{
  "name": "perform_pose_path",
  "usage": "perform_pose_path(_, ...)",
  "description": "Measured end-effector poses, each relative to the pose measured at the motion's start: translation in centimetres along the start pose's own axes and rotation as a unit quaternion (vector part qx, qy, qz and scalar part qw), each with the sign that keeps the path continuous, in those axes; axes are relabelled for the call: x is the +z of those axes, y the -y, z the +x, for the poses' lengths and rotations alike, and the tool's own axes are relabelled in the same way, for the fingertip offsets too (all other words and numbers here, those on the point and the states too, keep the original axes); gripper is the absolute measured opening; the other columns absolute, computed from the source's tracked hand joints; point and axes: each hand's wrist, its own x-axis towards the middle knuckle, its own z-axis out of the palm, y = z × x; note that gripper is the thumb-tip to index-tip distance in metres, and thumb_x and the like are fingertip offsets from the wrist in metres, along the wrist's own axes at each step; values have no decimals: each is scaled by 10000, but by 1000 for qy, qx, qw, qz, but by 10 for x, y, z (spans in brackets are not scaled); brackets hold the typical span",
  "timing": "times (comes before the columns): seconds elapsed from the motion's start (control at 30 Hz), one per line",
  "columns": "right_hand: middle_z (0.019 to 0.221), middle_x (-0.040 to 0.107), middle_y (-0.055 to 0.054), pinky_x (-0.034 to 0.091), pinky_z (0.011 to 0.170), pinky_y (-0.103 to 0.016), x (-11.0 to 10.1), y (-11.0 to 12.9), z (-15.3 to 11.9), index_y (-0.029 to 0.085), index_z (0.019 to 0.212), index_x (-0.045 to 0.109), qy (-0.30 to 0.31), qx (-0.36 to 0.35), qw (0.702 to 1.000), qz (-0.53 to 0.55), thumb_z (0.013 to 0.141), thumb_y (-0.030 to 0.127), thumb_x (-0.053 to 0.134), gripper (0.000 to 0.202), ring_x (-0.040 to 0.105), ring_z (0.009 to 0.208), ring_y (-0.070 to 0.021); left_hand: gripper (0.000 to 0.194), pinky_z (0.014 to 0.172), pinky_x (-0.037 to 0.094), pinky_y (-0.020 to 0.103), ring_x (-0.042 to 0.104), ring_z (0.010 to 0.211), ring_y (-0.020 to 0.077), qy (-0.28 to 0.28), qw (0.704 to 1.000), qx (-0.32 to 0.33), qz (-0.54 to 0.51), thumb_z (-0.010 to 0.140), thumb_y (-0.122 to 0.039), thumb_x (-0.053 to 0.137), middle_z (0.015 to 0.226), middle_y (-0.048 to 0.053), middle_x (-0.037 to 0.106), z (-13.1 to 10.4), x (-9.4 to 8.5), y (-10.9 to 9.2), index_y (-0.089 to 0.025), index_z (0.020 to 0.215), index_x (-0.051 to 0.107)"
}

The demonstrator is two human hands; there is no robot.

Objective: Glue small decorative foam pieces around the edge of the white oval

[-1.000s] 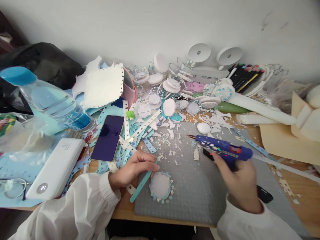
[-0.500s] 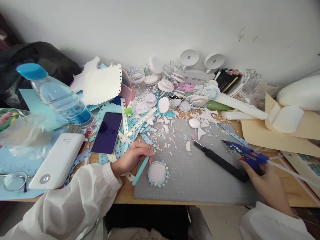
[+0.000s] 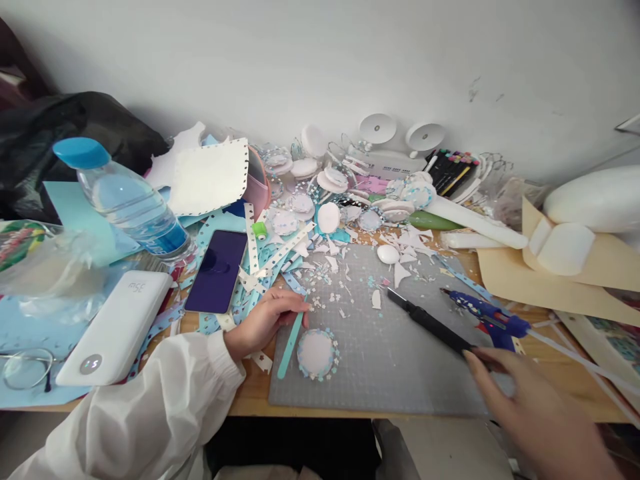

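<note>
My left hand (image 3: pixel 267 322) is closed, its fingertips pinching the upper end of a narrow teal strip (image 3: pixel 290 347). Just right of the strip, a round white disc (image 3: pixel 317 353) edged with small blue and white flowers lies flat on the grey cutting mat (image 3: pixel 380 373). A black-handled knife (image 3: pixel 435 327) rests on the mat, blade pointing up and left. My right hand (image 3: pixel 525 393), partly blurred, has its thumb and fingers around the rear end of that handle. Beyond it, a blue glue gun (image 3: pixel 485 313) lies on its side, apart from the hand, with a clear glue stick in its back.
White and blue scraps cover the mat's far part. Behind them is a pile of decorated discs (image 3: pixel 330 180). At left are a phone (image 3: pixel 217 270), a white power bank (image 3: pixel 117 327) and a water bottle (image 3: pixel 135 200). Tan paper (image 3: pixel 505 277) lies at right.
My right hand has let go of the glue gun, leaving it lying, and moved nearer to the knife's handle end. The left hand still holds the teal strip, now turned slightly more upright.
</note>
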Motion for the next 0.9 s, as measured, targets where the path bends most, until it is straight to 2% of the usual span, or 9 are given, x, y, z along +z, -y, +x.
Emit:
perform_pose_path(0.07,881,691,-84,497,741,-431,18,29,10,225,954,621,34,-117,992,24,886,384,509,206,661,832,-275,272,474,208,267,250,430,88,-4,1000,-4,-8,762,-279,630,401,-48,295,0,0,1,-145,539,709)
perform_pose_path(0.13,971,677,-104,484,795,-427,29,69,20,193,1058,606,3,-232,972,44,903,268,506,200,642,905,-266,291,490,259,262,274,428,86,-8,1000,-6,-18,769,-271,627,399,-46,317,0,-1,2,-142,515,684)
perform_pose_path(0.27,1046,679,-108,488,826,-394,44,139,42,178,1106,618,-12,-444,893,69,897,85,484,265,622,950,-236,392,496,268,253,283,435,73,-19,999,-3,-51,750,-265,659,405,-48,335,2,0,4,-149,411,500)
perform_pose_path(0.33,1029,689,-99,505,809,-381,53,160,52,164,1094,633,-15,-515,854,67,912,91,478,250,627,934,-227,414,466,207,247,237,443,62,-25,996,-6,-86,725,-264,682,433,-60,303,3,0,5,-152,422,423)
perform_pose_path(0.4,999,696,-96,521,793,-369,63,171,60,140,1063,648,-30,-547,834,66,915,95,493,219,632,919,-220,414,452,148,245,197,458,58,-31,992,-9,-119,697,-263,695,463,-67,280,4,0,6,-158,445,384)
perform_pose_path(0.57,938,716,-94,546,781,-371,80,171,70,123,973,667,-75,-576,809,91,885,68,550,157,645,881,-215,476,461,134,253,185,470,63,-28,991,-12,-132,756,-322,681,470,-69,256,3,-1,7,-170,463,338)
perform_pose_path(0.7,940,731,-106,565,740,-360,81,159,70,111,1029,657,-89,-546,816,168,884,56,524,204,653,843,-210,528,494,196,258,237,482,77,-10,997,0,-71,869,-419,586,474,-51,311,1,1,7,-163,464,365)
perform_pose_path(0.8,971,729,-100,576,746,-364,85,147,70,160,1125,619,-70,-472,839,262,895,66,489,281,667,892,-207,478,496,200,259,261,472,81,-18,1000,2,-23,874,-458,567,471,-44,354,-1,2,7,-137,522,535)
perform_pose_path(0.9,928,727,-60,578,763,-372,94,136,67,229,1047,618,-62,-312,869,379,874,73,537,247,685,882,-199,402,491,209,256,285,464,84,-14,999,5,32,875,-441,568,473,-45,362,-2,0,4,-119,670,694)
